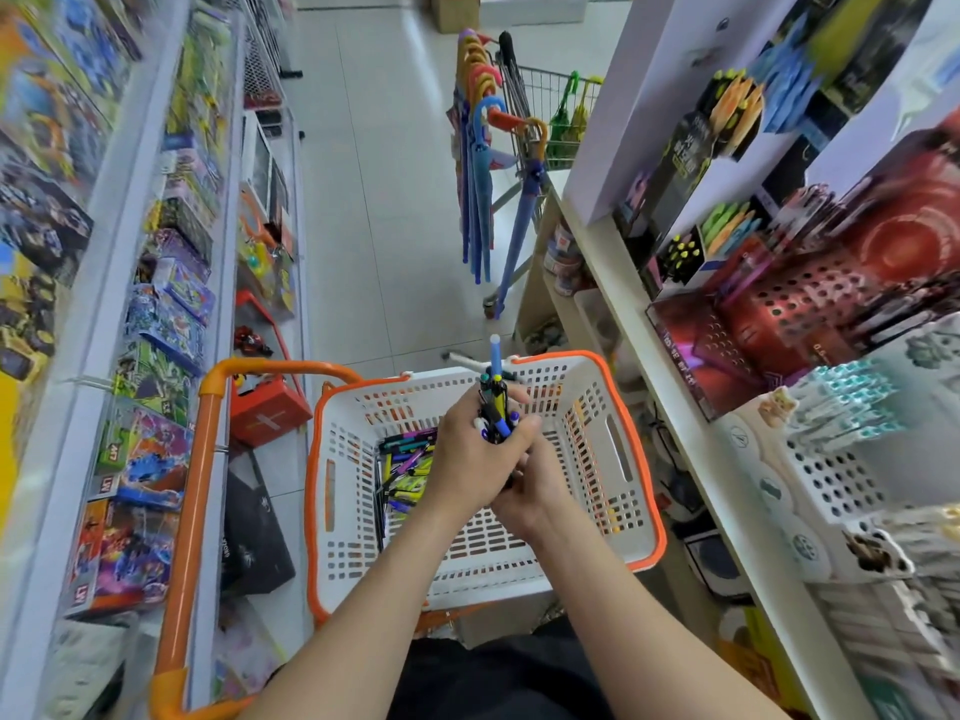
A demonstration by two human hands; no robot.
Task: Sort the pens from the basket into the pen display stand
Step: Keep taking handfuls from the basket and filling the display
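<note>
A white basket with an orange rim (644,475) sits in front of me, and several loose pens (408,467) lie in its left part. Both hands are held together above the basket. My left hand (467,459) grips a bundle of pens (496,407) that stands upright, with one blue and white pen sticking out at the top. My right hand (535,491) is curled around the lower end of the same bundle, just below and behind the left hand. The pen display stand (779,314), red with round holes, is on the shelf at the right.
Toy boxes (156,324) fill the shelves on the left. An orange cart frame (202,459) runs along the basket's left side. Umbrellas (488,163) hang on a metal cart down the aisle. White perforated stationery stands (831,470) line the right shelf.
</note>
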